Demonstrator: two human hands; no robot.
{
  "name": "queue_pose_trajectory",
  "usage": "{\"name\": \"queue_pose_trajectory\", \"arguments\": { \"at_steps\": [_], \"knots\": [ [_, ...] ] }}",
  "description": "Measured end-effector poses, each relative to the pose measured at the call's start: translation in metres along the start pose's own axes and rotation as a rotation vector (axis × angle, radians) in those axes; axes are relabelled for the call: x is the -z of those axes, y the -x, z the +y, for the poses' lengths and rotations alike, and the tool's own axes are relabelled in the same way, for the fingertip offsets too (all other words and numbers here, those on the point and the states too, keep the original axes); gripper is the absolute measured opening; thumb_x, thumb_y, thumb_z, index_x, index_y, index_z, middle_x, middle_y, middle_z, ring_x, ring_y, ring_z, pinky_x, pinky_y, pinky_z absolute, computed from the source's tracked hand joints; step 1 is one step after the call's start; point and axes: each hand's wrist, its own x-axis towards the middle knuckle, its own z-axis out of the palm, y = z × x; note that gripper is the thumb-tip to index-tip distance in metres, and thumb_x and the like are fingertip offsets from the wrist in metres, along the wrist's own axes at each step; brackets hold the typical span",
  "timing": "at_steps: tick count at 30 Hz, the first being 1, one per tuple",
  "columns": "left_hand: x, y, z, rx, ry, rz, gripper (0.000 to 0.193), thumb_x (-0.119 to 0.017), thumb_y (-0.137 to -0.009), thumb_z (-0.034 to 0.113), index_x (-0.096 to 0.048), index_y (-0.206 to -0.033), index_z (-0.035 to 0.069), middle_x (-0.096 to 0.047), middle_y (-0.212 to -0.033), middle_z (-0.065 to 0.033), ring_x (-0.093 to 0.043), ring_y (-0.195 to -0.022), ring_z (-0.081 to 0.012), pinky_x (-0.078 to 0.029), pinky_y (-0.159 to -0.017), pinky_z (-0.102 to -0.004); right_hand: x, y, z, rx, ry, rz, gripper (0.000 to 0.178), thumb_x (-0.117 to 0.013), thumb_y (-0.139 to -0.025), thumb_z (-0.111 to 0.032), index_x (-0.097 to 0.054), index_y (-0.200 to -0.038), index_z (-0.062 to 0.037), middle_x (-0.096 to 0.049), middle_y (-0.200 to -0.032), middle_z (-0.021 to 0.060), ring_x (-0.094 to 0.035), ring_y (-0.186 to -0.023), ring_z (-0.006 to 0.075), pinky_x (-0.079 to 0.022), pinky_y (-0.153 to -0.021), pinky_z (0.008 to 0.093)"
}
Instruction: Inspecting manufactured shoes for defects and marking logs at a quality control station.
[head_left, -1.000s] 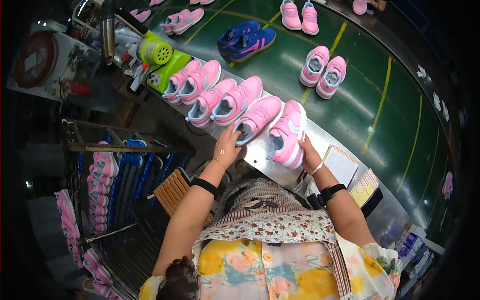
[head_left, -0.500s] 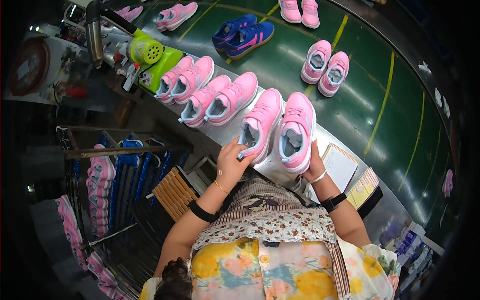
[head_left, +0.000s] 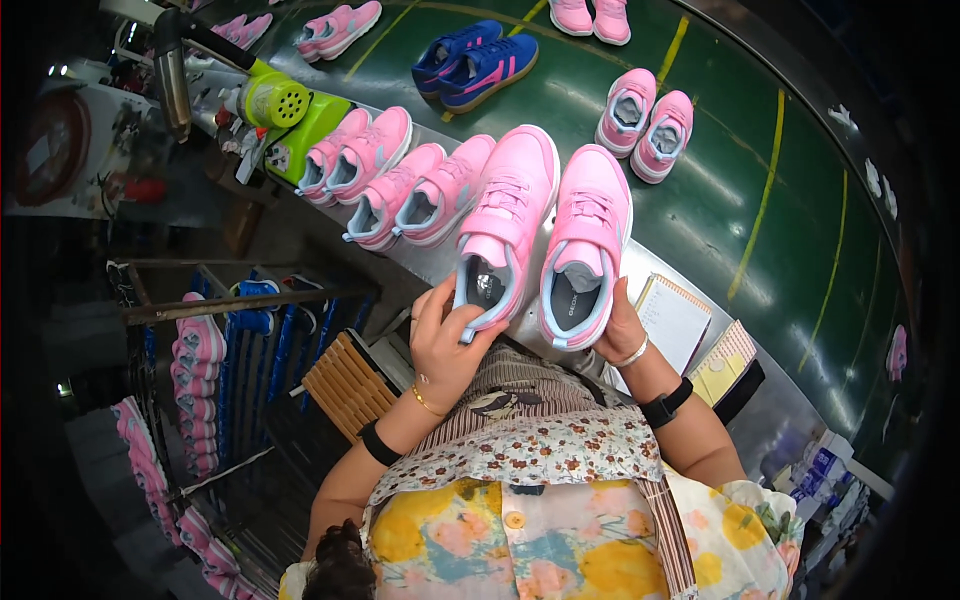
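Two pink sneakers with pale blue collar linings are raised side by side in front of me, toes pointing away. My left hand [head_left: 450, 335] grips the heel of the left sneaker [head_left: 505, 215], fingers at its outer side and thumb by the heel tab. Wrapped around the heel of the right sneaker [head_left: 588, 220] is my right hand [head_left: 624, 325], its fingers partly hidden behind the shoe. Dark insoles show inside both, with grey stuffing further in. To the left, two more pink pairs [head_left: 440, 195] [head_left: 370, 155] stand along the metal ledge.
A green conveyor belt [head_left: 740, 170] carries a blue pair [head_left: 475, 70] and a pink pair [head_left: 645, 125]. A lime-green hot-air device [head_left: 285, 105] stands at far left. Right of my hands lie a notebook [head_left: 670, 325] and a yellow pad [head_left: 720, 375]. Shoe racks [head_left: 250, 300] stand lower left.
Both hands have lifted the two sneakers closer and tilted them, so the insoles now show more. My left hand has shifted slightly left and down.
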Motion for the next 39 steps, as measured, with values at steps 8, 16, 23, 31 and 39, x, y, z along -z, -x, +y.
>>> {"name": "queue_pose_trajectory", "arguments": {
  "at_steps": [8,16,23,31,39],
  "knots": [
    [0.011,0.001,0.013,-0.090,-0.063,-0.045,0.028,-0.079,-0.055,0.013,-0.061,-0.076,0.007,-0.053,-0.113,-0.0198,-0.051,-0.094,-0.0327,-0.044,-0.078,-0.0365,0.003,0.003,0.000,0.026,-0.057,-0.131,0.068,-0.046,-0.084,-0.055,-0.032,-0.133,-0.0098,-0.045,-0.128,0.0064,-0.045,-0.116,0.0185,-0.035,-0.100,0.0359],
    [0.016,0.005,0.014,-0.250,-0.148,-0.002,0.031,-0.077,-0.053,0.009,-0.061,-0.080,0.007,-0.050,-0.117,-0.0227,-0.050,-0.096,-0.0319,-0.042,-0.080,-0.0362,-0.002,0.007,-0.006,0.005,-0.070,-0.132,0.076,-0.057,-0.078,-0.053,-0.029,-0.134,-0.0108,-0.042,-0.131,0.0060,-0.041,-0.119,0.0190,-0.033,-0.101,0.0370],
    [0.020,0.006,0.018,-0.243,-0.149,0.000,0.029,-0.074,-0.051,0.006,-0.061,-0.078,0.007,-0.049,-0.118,-0.0228,-0.049,-0.097,-0.0326,-0.041,-0.082,-0.0360,-0.004,0.005,-0.003,0.049,-0.065,-0.096,0.073,-0.058,-0.077,-0.053,-0.037,-0.129,-0.0064,-0.050,-0.123,0.0096,-0.050,-0.113,0.0214,-0.040,-0.097,0.0394],
    [-0.016,0.015,-0.010,0.116,-0.018,0.017,0.025,-0.079,-0.054,0.011,-0.061,-0.070,0.004,-0.057,-0.107,-0.0145,-0.052,-0.093,-0.0294,-0.043,-0.078,-0.0367,-0.004,0.014,-0.022,-0.109,-0.437,-0.034,0.059,-0.044,-0.088,-0.043,-0.031,-0.129,-0.0020,-0.049,-0.116,0.0195,-0.056,-0.094,0.0332,-0.051,-0.074,0.0446],
    [-0.072,0.056,-0.078,0.147,-0.142,-0.204,0.027,-0.077,-0.058,0.020,-0.061,-0.071,0.001,-0.056,-0.106,-0.0169,-0.050,-0.097,-0.0330,-0.043,-0.082,-0.0386,-0.019,0.048,-0.042,-0.142,-0.369,0.060,0.054,-0.038,-0.089,-0.046,-0.042,-0.120,-0.0014,-0.054,-0.103,0.0184,-0.055,-0.084,0.0326,-0.046,-0.071,0.0478]
  ]
}}
